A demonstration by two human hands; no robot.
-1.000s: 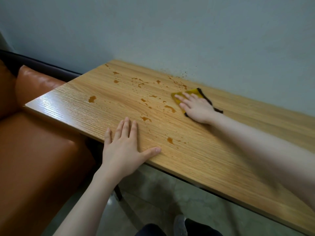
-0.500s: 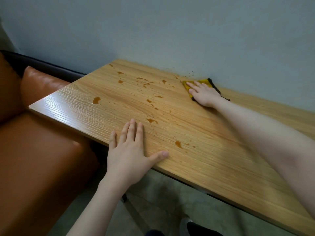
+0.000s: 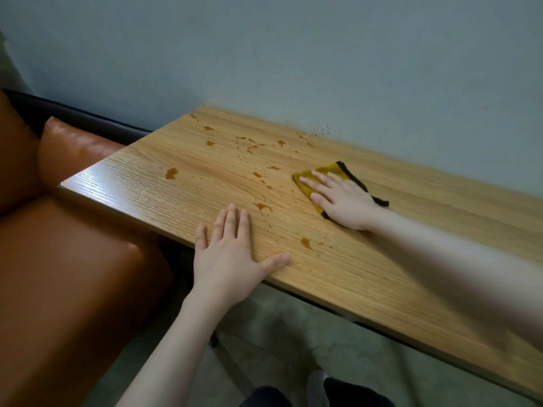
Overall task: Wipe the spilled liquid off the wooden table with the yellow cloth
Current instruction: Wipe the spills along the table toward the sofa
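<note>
My right hand (image 3: 342, 201) lies flat, fingers straight, pressing the yellow cloth (image 3: 330, 177) onto the wooden table (image 3: 440, 230); most of the cloth is hidden under my palm. My left hand (image 3: 232, 254) rests open at the table's near edge, holding nothing. Half a second ago the cloth was back at the wall (now mid-table). The brown spilled liquid (image 3: 172, 173) dots the table left of the cloth.
</note>
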